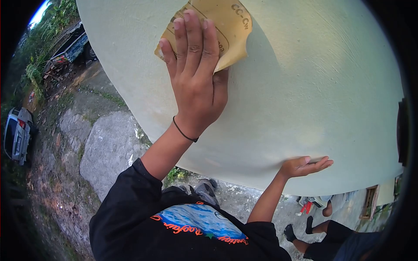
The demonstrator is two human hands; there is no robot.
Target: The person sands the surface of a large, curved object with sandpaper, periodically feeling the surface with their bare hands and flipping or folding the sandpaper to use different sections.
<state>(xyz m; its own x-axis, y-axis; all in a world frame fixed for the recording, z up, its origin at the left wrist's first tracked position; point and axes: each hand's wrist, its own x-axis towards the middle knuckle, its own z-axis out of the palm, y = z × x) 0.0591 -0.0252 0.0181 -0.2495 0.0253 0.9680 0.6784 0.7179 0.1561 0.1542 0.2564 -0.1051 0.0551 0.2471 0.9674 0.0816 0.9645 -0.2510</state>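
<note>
Head view: the left hand (pixel 196 74) presses a sheet of sandpaper (pixel 220 30) flat against the pale wall (pixel 305 87), fingers together and extended. Lower right, the right hand (pixel 305 166) braces the wall, palm open, fingers together. The surface looks smooth with faint streaks; how much sanding is left cannot be judged.

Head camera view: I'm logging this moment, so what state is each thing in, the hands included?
Left hand: open, fingers spread, pressing flat on the sandpaper.
Sandpaper: curled at the edges, printed back facing out, pinned against the wall.
Wall: pale, smooth, faint swirl marks, no bare patches visible.
Right hand: open, palm up, fingertips at the wall's lower edge, holding nothing.
Wristband: snug around the left wrist.
Car: parked on the ground below.
</note>
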